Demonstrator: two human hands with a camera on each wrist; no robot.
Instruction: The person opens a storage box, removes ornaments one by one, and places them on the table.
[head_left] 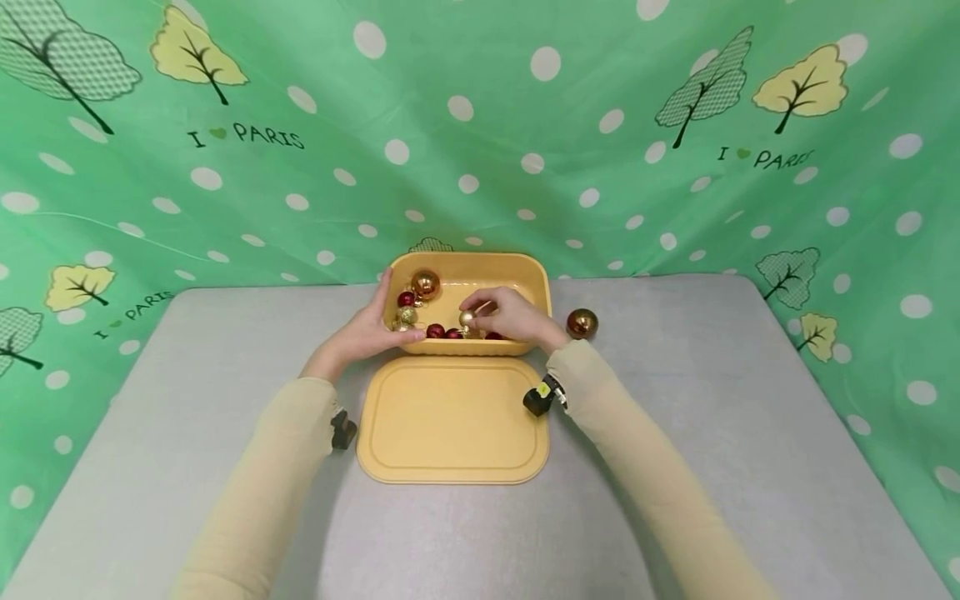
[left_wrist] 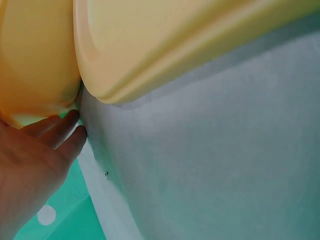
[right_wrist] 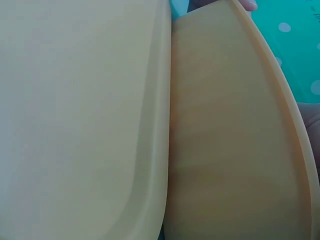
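Observation:
A yellow plastic box (head_left: 517,347) stands open-topped at the back of the table, with several red and gold Christmas baubles inside. At its left end my left hand (head_left: 367,329) holds the box, thumb over the front rim, fingers along the outer wall; the left wrist view shows that hand (left_wrist: 32,167) beside the wall. My right hand (head_left: 510,317) reaches into the box and pinches a small gold bauble (head_left: 467,318) between thumb and fingers. A larger gold bauble (head_left: 426,285) and a red bauble (head_left: 406,299) lie at the box's left end.
The yellow lid (head_left: 453,421) lies flat on the grey table (head_left: 675,417) in front of the box. A large gold-brown bauble (head_left: 582,323) sits on the table right of the box. Behind hangs a green patterned cloth (head_left: 465,125).

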